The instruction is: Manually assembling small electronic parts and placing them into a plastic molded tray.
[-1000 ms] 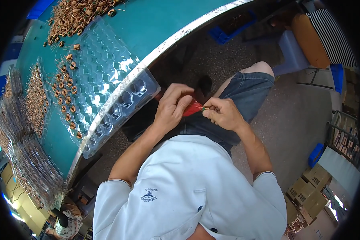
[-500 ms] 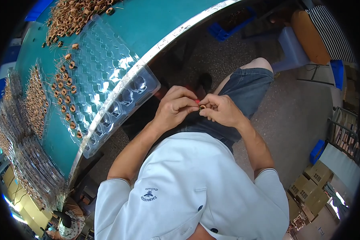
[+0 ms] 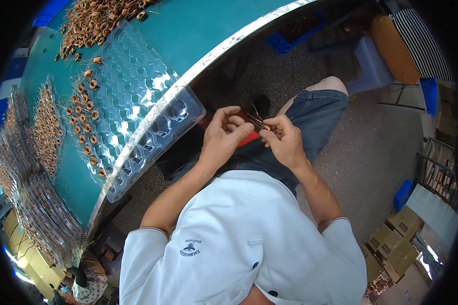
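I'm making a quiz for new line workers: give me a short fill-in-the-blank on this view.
1. The left hand and right hand meet over the person's ____.
2. The clear blister tray lies on a ____ coloured table.
3. The tray's near end juts out past the table's ____.
4. The pile of small copper coils lies at the table's ____ side.

Missing words: lap; teal; edge; far

The hands (image 3: pixel 252 134) meet over the lap, a coil (image 3: pixel 259 122) between their fingertips. Left of them, the tray (image 3: pixel 137 96) overhangs the edge of the tabletop (image 3: pixel 198 35). Coils (image 3: pixel 84 137) sit in its far-left cells; a heap (image 3: pixel 94 18) lies beyond. A stool (image 3: pixel 374 63) stands to the right, ahead.
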Motion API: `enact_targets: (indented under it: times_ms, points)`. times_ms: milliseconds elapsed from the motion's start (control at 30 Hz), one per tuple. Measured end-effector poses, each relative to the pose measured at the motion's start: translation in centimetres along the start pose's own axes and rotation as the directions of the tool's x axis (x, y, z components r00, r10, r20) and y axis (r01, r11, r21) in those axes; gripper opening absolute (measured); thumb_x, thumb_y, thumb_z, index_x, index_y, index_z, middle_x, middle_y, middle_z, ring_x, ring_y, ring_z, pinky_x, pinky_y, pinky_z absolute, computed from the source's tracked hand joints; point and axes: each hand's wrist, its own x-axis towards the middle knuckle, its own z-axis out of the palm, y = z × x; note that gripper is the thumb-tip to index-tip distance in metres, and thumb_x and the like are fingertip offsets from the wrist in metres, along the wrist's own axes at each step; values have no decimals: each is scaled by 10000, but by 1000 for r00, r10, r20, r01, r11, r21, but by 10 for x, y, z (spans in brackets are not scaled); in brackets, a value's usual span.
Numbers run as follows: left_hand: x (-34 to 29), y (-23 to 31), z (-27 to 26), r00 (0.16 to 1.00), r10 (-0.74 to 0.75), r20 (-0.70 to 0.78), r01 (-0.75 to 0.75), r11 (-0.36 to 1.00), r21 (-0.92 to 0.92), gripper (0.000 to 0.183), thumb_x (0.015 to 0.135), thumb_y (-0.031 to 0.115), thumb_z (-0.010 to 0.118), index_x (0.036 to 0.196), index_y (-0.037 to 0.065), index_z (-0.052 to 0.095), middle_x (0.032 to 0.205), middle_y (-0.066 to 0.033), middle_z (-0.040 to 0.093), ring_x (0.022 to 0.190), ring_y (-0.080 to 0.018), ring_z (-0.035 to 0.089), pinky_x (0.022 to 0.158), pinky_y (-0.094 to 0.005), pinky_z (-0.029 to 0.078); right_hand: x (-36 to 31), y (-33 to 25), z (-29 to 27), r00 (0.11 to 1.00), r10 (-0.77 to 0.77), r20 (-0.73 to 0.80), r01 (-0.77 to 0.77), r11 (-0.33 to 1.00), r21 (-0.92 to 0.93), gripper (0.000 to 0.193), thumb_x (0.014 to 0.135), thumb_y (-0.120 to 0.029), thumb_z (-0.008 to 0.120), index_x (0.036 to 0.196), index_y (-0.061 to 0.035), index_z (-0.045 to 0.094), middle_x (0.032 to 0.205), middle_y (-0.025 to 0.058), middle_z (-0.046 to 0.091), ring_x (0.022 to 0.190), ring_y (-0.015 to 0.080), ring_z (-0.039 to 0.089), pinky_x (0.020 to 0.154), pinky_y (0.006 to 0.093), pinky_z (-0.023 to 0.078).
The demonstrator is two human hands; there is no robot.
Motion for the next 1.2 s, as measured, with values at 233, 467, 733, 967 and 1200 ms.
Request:
enact_targets:
  times_ms: [233,467,733,967,1200]
  points:
    - [-7,-4,4,981,3,196,7,999,-54,338,897,201,710,1134,-34,657,1033,-100,683,889,-137,637,810,-249,511,-13,-3,19,997,-65,-28,66,996,57,233,880,-37,686,1081,12,579,866,91,684,754,117,673,643,251,555]
    - [-9,6,-13,942,-228,248,229,973,26,306,860,219,751,1060,-4,691,856,-47,682,757,-98,610,704,-234,505,4,-9,6,999,34,16,-35,997,65,220,891,-114,692,1075,3,662,887,81,684,774,117,655,679,238,528]
    - [-9,25,-21,918,-169,360,65,957,284,356,826,242,778,1062,-13,699,860,-28,691,772,-73,593,695,-233,484,25,-13,4,973,-89,215,37,970,239,209,901,-142,699,1043,6,662,873,38,640,719,81,601,634,201,497]
    - [-8,30,-24,875,-190,445,85,966,245,361,837,249,767,1086,-2,698,822,-42,687,747,-83,596,682,-263,496,22,-24,1,972,-137,193,96,974,205,113,892,-113,697,912,-10,655,817,40,661,739,97,645,640,227,519]
    - [-7,38,-20,863,-80,499,72,997,36,295,850,261,756,958,-10,715,795,-21,628,708,-85,556,642,-242,463,19,-34,-5,970,-187,155,144,957,252,114,894,-112,698,905,-11,646,804,35,658,697,91,640,597,210,511]
